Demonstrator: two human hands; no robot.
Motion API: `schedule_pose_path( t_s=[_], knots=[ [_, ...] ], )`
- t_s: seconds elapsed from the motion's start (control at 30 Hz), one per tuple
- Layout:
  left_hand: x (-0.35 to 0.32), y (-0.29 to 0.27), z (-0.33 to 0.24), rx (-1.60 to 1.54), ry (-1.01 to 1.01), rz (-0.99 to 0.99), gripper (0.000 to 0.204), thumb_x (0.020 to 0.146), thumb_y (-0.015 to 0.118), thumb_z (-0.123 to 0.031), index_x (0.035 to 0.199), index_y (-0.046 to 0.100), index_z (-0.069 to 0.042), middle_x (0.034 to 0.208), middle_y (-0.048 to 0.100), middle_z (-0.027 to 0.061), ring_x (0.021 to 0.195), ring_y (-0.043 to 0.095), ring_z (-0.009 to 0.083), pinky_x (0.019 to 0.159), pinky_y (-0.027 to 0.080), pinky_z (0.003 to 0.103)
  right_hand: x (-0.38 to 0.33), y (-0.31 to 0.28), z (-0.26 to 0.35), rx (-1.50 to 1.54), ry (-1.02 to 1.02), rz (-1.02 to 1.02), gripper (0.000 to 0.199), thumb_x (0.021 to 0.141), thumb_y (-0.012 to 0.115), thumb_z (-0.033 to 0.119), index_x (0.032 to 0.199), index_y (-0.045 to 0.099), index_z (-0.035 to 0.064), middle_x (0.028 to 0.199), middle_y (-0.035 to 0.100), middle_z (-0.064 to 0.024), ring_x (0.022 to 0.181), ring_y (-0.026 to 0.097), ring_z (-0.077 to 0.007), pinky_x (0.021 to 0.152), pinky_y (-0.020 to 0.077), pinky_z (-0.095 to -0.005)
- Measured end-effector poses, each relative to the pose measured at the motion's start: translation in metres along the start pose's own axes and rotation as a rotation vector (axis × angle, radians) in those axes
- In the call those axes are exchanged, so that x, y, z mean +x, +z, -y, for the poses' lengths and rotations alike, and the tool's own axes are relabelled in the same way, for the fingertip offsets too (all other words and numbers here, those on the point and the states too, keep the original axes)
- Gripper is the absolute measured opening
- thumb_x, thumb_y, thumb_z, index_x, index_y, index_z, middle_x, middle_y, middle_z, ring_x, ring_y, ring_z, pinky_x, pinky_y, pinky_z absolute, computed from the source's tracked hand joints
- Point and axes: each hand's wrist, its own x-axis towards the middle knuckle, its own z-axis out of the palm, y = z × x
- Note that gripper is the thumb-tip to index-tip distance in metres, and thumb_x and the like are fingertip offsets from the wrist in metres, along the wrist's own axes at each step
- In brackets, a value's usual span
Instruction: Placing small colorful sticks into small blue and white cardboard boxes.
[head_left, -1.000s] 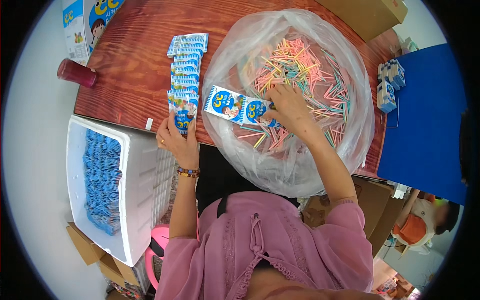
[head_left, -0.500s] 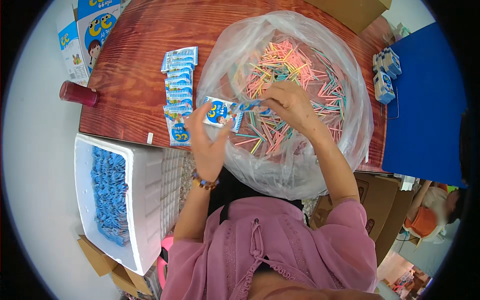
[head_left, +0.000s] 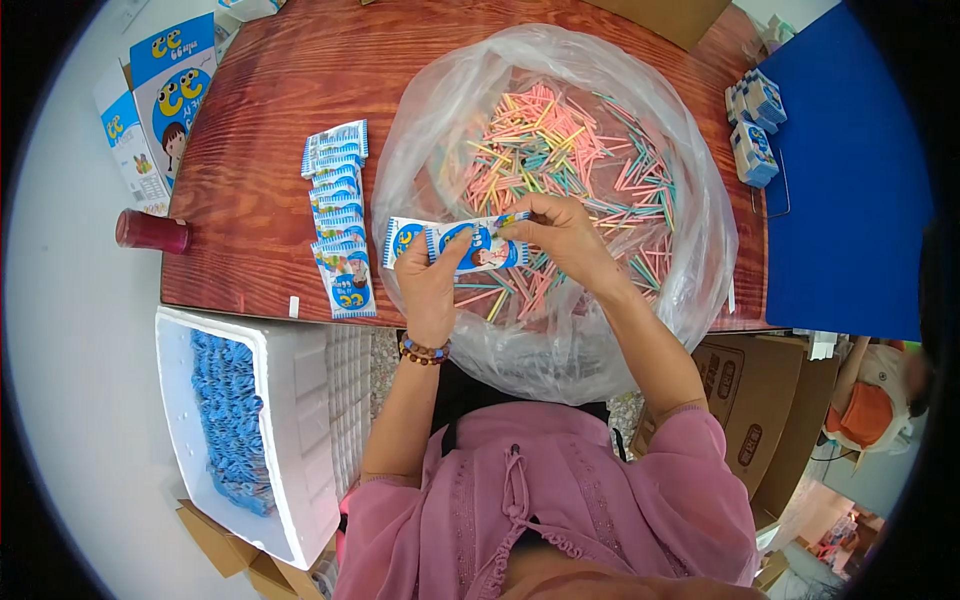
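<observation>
My left hand [head_left: 430, 285] is closed on small blue-and-white packets [head_left: 487, 248], which overlap side by side, the thumb lying across their front. At the packets' upper right end, the fingertips of my right hand [head_left: 568, 242] are pinched on the packet edge. Both hands are over the near left part of a big clear plastic bag [head_left: 425, 120], spread wide on the table. Many thin pink, yellow and green sticks [head_left: 545, 130] lie loose inside it. Left of the bag, several similar packets [head_left: 338, 205] overlap in a column on the wooden table [head_left: 255, 180].
A white foam box [head_left: 262, 420] full of blue packets stands below the table's left edge. A red-lidded jar [head_left: 152, 231] and printed cartons [head_left: 170, 110] are at the left. Small packs [head_left: 753, 150] sit by a blue panel [head_left: 850, 190]. Another person [head_left: 868, 400] is at far right.
My left hand, spread half a second ago, has closed on the packets. My right hand has brought its packet down and left, against the other one. The view has shifted slightly.
</observation>
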Motion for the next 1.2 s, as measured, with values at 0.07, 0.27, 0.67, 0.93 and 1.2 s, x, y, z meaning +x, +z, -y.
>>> schedule_pose_path(
  t_s=[0.07, 0.27, 0.67, 0.93, 1.2],
  knots=[
    [0.001, -0.002, 0.005, -0.003, -0.006, -0.025, 0.006, 0.088, 0.067, -0.003, 0.093, 0.069, 0.0, 0.084, 0.068, -0.0003, 0.072, 0.059, 0.003, 0.064, 0.047, 0.021, 0.003, 0.002, -0.003, 0.02, 0.011, -0.007, 0.005, 0.087, 0.067, 0.007, 0.091, 0.068, 0.0033, 0.081, 0.065, 0.0029, 0.073, 0.057, -0.0026, 0.064, 0.0458, -0.0199],
    [-0.002, 0.001, 0.007, -0.286, -0.059, -0.07, 0.006, 0.089, 0.064, -0.001, 0.094, 0.068, 0.0, 0.09, 0.068, 0.0021, 0.077, 0.06, 0.0044, 0.068, 0.048, 0.021, 0.0, 0.006, -0.007, 0.047, 0.048, -0.033, 0.006, 0.088, 0.067, 0.008, 0.085, 0.067, 0.0023, 0.075, 0.063, 0.003, 0.071, 0.055, -0.002, 0.063, 0.0451, -0.0197],
    [0.001, -0.01, 0.009, -0.476, -0.203, -0.073, 0.012, 0.095, 0.06, -0.015, 0.093, 0.066, -0.005, 0.088, 0.069, 0.0052, 0.078, 0.068, 0.0155, 0.064, 0.055, 0.031, -0.005, -0.003, 0.017, 0.328, -0.186, -0.048, 0.014, 0.083, 0.071, 0.012, 0.093, 0.065, 0.0039, 0.101, 0.062, -0.0024, 0.091, 0.057, -0.0095, 0.077, 0.0448, -0.0258],
    [-0.003, 0.008, 0.004, -0.508, -0.272, -0.006, 0.02, 0.097, 0.058, -0.021, 0.097, 0.064, -0.002, 0.095, 0.069, 0.0077, 0.084, 0.067, 0.0178, 0.07, 0.056, 0.033, 0.001, -0.005, 0.005, -0.617, -0.695, 0.12, 0.024, 0.074, 0.077, 0.017, 0.094, 0.071, 0.0069, 0.136, 0.051, -0.0126, 0.128, 0.043, -0.032, 0.106, 0.0324, -0.0456],
    [-0.009, -0.003, 0.005, -0.453, -0.225, -0.02, 0.021, 0.097, 0.058, -0.025, 0.096, 0.066, -0.005, 0.093, 0.07, 0.0052, 0.08, 0.066, 0.0137, 0.063, 0.052, 0.026, -0.002, -0.048, 0.001, -0.268, -0.283, 0.071, 0.02, 0.084, 0.069, 0.014, 0.102, 0.07, 0.0046, 0.121, 0.063, -0.0084, 0.113, 0.057, -0.0203, 0.097, 0.0429, -0.0352]
  ],
)
